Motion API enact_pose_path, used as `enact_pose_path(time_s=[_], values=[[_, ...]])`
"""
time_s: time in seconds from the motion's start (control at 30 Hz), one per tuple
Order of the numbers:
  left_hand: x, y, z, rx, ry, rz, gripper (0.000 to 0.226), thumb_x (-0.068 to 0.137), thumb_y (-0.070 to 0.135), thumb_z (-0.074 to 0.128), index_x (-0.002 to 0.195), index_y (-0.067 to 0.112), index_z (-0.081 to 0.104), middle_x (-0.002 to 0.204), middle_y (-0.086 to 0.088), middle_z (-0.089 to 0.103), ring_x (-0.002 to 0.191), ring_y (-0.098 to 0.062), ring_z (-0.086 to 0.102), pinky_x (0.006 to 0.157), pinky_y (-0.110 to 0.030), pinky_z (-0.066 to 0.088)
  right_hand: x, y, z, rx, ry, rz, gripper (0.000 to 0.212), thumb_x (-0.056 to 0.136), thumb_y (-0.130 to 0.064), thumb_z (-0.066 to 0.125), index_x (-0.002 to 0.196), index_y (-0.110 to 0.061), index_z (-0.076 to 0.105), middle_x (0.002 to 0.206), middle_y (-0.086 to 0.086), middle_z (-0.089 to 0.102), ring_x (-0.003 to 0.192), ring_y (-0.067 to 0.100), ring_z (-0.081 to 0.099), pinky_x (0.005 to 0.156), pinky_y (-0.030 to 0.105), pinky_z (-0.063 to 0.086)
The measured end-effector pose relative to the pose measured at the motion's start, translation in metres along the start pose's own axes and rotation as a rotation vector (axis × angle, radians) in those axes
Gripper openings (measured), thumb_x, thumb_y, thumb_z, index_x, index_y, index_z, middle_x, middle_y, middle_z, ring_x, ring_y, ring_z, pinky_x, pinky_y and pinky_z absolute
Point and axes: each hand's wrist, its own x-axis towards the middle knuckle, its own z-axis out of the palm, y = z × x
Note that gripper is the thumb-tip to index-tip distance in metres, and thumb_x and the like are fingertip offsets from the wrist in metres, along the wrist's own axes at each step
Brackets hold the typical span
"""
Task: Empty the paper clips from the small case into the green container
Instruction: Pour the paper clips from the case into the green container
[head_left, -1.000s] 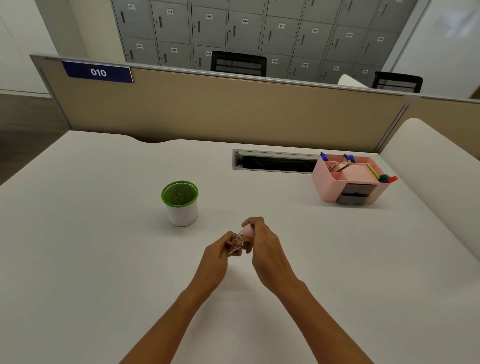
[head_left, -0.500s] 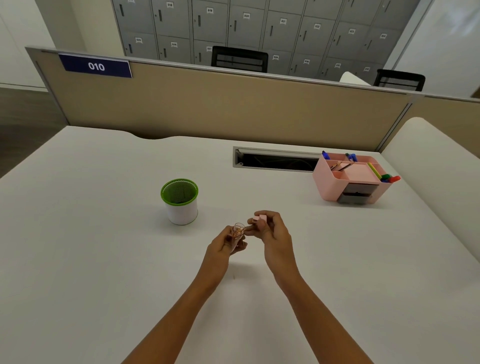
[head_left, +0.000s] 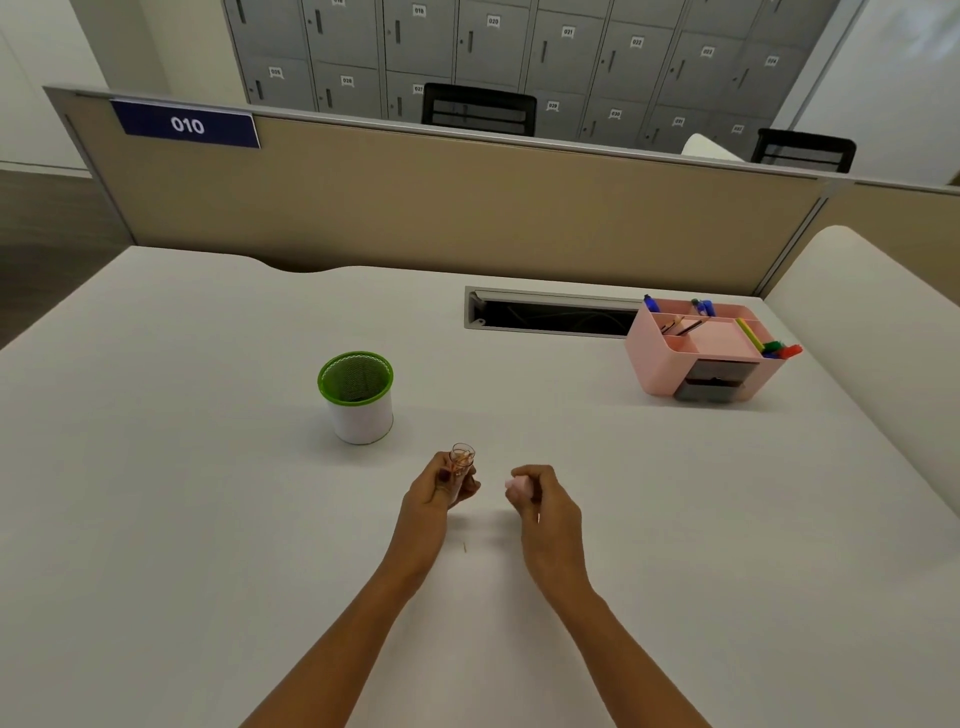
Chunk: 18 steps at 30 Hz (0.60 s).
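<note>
My left hand (head_left: 435, 487) holds a small clear case (head_left: 461, 461) upright, its top uncovered, with copper-coloured paper clips visible inside. My right hand (head_left: 540, 498) is closed around the case's pink lid (head_left: 516, 485), a short way to the right of the case. The green container (head_left: 357, 396), a white cup with a green mesh rim, stands on the white desk up and to the left of my left hand, well apart from it. I cannot see into its bottom.
A pink desk organiser (head_left: 709, 353) with pens and markers stands at the back right. A cable slot (head_left: 550, 315) opens in the desk beside it. A beige partition (head_left: 467, 208) closes the far edge. A tiny speck (head_left: 465, 546) lies between my wrists.
My hands have drawn apart: the pink lid came off the case and moved right with my right hand, while my left hand keeps the now-uncovered case upright.
</note>
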Motion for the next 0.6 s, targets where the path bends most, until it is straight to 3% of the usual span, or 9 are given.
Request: enact_pose_path(time_s=[0.17, 0.27, 0.4, 0.6], values=[[-0.005, -0.002, 0.001, 0.027, 0.032, -0.018, 0.023, 0.100, 0.019, 0.038, 0.098, 0.025, 0.060, 0.097, 0.003, 0.066, 0.096, -0.014, 0.066, 0.093, -0.029, 0.049, -0.007, 0.020, 0.001, -0.036, -0.040, 0.040, 0.018, 0.102, -0.010, 0.044, 0.100, -0.016, 0.060, 0.100, 0.003, 0.067, 0.087, -0.012, 0.062, 0.074, 0.000, 0.043], [-0.008, -0.003, 0.000, 0.073, 0.069, -0.016, 0.027, 0.099, 0.014, 0.039, 0.097, 0.034, 0.058, 0.105, 0.005, 0.064, 0.102, -0.012, 0.060, 0.089, -0.022, 0.043, -0.007, 0.027, 0.000, -0.055, 0.006, 0.022, 0.018, 0.101, -0.011, 0.044, 0.102, -0.017, 0.061, 0.104, 0.000, 0.065, 0.095, 0.002, 0.065, 0.079, 0.006, 0.048], [-0.012, -0.004, 0.000, 0.099, 0.080, -0.022, 0.034, 0.099, 0.013, 0.037, 0.096, 0.041, 0.057, 0.114, 0.004, 0.061, 0.107, -0.010, 0.055, 0.089, -0.019, 0.039, -0.005, 0.037, -0.005, -0.241, 0.084, -0.080, 0.019, 0.097, -0.001, 0.050, 0.110, -0.008, 0.062, 0.108, -0.003, 0.053, 0.107, 0.020, 0.055, 0.093, 0.031, 0.052], [-0.017, -0.005, -0.001, 0.109, 0.102, -0.020, 0.030, 0.098, 0.012, 0.039, 0.104, 0.031, 0.062, 0.118, 0.004, 0.062, 0.110, -0.009, 0.055, 0.088, -0.016, 0.039, -0.002, 0.045, -0.017, -0.344, 0.162, -0.102, 0.032, 0.093, 0.011, 0.046, 0.112, -0.008, 0.064, 0.109, 0.006, 0.056, 0.101, 0.023, 0.057, 0.089, 0.029, 0.047]])
